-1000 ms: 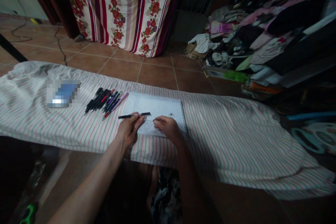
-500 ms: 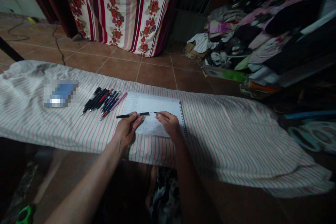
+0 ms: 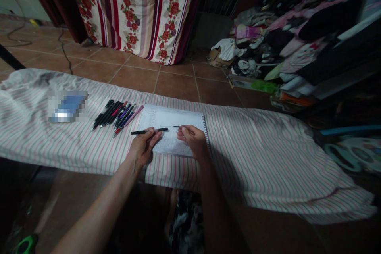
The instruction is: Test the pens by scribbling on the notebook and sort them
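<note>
- The left hand point(image 3: 145, 145) is narrowed to a pinch, thumb against fingers, holding a slim black pen barrel point(image 3: 138, 132) lengthwise; both ends of the barrel stick out, one towards the right hand.
- The right hand point(image 3: 192, 138) is also drawn in tight, its fingertips gripping a small, thin dark piece point(image 3: 176, 127) that points back at the barrel. A narrow gap parts the two; the piece is too small to identify.
- Beneath and between the hands lies a white spiral-bound notebook point(image 3: 175, 118) with faint writing, its wire-bound edge just beside the right hand.
- Left of the left hand, near the notebook's edge, sits a row of black, red, purple and pink pens point(image 3: 117, 116); farther left lies a pixelated blue-and-white rectangular object point(image 3: 68, 105).
- All of these rest on a long counter point(image 3: 262, 151) covered in white cloth with pink and grey-green stripes. Its near edge passes under both forearms, close behind the hands.
- Its far edge runs beyond the notebook, with brown floor tiles point(image 3: 175, 83) past it.
- Right of the right hand, a broad stretch of rumpled striped cloth reaches to the counter's end.
</note>
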Available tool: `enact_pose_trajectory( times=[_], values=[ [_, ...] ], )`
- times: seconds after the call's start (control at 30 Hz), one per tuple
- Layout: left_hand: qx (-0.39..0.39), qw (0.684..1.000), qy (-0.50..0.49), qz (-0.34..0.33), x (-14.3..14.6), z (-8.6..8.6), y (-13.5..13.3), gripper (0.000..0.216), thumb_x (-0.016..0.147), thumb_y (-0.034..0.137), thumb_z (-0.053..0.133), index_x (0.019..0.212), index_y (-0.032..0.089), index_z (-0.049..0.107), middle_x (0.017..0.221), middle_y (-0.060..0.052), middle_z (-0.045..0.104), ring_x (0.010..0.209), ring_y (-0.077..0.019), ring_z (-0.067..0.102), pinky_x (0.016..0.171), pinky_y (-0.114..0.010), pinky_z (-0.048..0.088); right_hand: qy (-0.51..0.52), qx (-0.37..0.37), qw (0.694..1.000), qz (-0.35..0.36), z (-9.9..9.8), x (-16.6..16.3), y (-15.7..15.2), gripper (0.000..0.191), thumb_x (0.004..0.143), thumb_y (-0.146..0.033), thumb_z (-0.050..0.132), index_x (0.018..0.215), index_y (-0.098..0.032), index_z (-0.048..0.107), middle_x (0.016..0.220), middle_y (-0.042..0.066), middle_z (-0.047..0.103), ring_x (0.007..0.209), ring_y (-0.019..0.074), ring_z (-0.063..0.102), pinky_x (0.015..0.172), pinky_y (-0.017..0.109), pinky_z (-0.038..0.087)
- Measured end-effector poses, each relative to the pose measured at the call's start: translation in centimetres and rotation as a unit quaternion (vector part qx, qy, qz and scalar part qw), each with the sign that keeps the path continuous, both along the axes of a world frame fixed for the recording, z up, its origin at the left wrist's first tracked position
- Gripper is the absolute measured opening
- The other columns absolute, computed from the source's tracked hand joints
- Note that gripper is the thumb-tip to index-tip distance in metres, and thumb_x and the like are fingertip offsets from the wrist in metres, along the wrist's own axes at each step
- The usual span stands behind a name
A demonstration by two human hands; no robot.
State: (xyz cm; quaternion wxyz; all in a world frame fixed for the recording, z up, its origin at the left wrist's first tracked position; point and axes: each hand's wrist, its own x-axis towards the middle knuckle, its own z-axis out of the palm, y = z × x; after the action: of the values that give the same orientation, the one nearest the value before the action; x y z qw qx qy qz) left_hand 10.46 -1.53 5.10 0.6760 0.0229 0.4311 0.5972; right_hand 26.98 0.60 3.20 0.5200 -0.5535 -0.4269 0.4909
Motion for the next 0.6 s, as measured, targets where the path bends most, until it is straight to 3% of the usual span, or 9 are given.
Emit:
enact_pose_trajectory(
  times=[0.13,0.23,0.37,0.6],
  values=[
    [0.001,1.000,-0.004,-0.003,0.0,-0.2,0.0,0.016,0.080,-0.003,0.046,0.072,0.006,0.057,0.070,-0.006,0.062,0.065,-0.0133,0.066,0.063,-0.019,0.057,0.002,-0.011,1.000,-0.001,0.5,-0.4,-0.4,0.022,0.065,-0.035,0.063,0.072,-0.014,0.062,0.068,0.002,0.064,0.065,0.0139,0.063,0.061,0.027,0.056],
    [0.010,1.000,-0.012,-0.010,0.2,-0.3,0.0,0.015,0.080,-0.002,0.047,0.073,0.006,0.057,0.070,-0.007,0.063,0.065,-0.0136,0.067,0.064,-0.019,0.057,0.009,-0.029,1.000,-0.005,0.7,-1.3,-0.6,0.027,0.066,-0.038,0.063,0.080,-0.016,0.060,0.072,0.002,0.063,0.066,0.0145,0.063,0.049,0.024,0.054],
    [0.021,0.999,-0.011,-0.023,0.6,-0.2,-0.2,0.015,0.080,-0.002,0.048,0.072,0.006,0.058,0.069,-0.007,0.063,0.067,-0.0138,0.067,0.066,-0.019,0.057,-0.040,-0.060,0.997,0.040,0.7,-2.2,-0.7,0.030,0.068,-0.041,0.060,0.086,-0.017,0.058,0.070,0.002,0.064,0.057,0.0135,0.062,0.034,0.017,0.043],
    [0.028,0.998,-0.014,-0.046,0.8,-0.2,-0.5,0.014,0.079,-0.001,0.049,0.071,0.006,0.059,0.069,-0.007,0.064,0.067,-0.0131,0.067,0.067,-0.019,0.057,-0.058,-0.021,0.997,0.042,0.4,-2.3,-0.3,0.023,0.066,-0.037,0.060,0.072,-0.015,0.060,0.051,-0.001,0.059,0.047,0.0110,0.056,0.036,0.017,0.039]
  ],
)
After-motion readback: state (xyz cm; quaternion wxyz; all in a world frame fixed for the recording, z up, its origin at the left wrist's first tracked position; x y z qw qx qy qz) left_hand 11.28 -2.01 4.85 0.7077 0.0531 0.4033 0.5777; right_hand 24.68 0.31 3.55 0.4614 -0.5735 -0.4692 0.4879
